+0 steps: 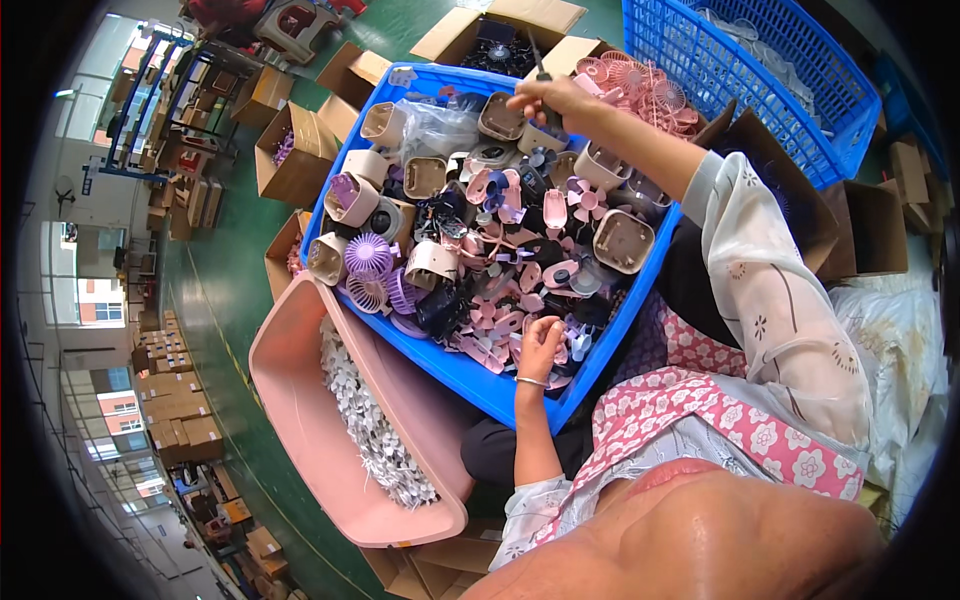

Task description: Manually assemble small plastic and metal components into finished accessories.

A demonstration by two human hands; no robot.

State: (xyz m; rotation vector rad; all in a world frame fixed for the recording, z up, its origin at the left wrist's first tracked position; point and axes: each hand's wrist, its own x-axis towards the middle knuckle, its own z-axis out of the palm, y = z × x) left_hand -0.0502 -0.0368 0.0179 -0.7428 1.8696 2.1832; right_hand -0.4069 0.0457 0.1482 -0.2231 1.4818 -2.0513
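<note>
A large blue tub (480, 388) holds a heap of small pink, purple, black and cream plastic fan parts. Over its near edge is my left hand (541, 345), a bracelet at the wrist. Its fingers are curled together, and what they hold, if anything, is too small to make out. My right hand (548, 100) is raised above the tub's far side, closed around a slim dark screwdriver (540, 58) that points away from me. Below it lie cream square housings (501, 117). Purple round fan heads (368, 257) sit at the tub's left.
Left of the blue tub stands a pink bin (300, 400) with white pieces (375, 430). Beyond the tub are cardboard boxes (297, 160), one with dark fan parts, and pink fan grilles (632, 85). A blue basket (740, 85) stands at the far right. Green floor (215, 300) runs along the left.
</note>
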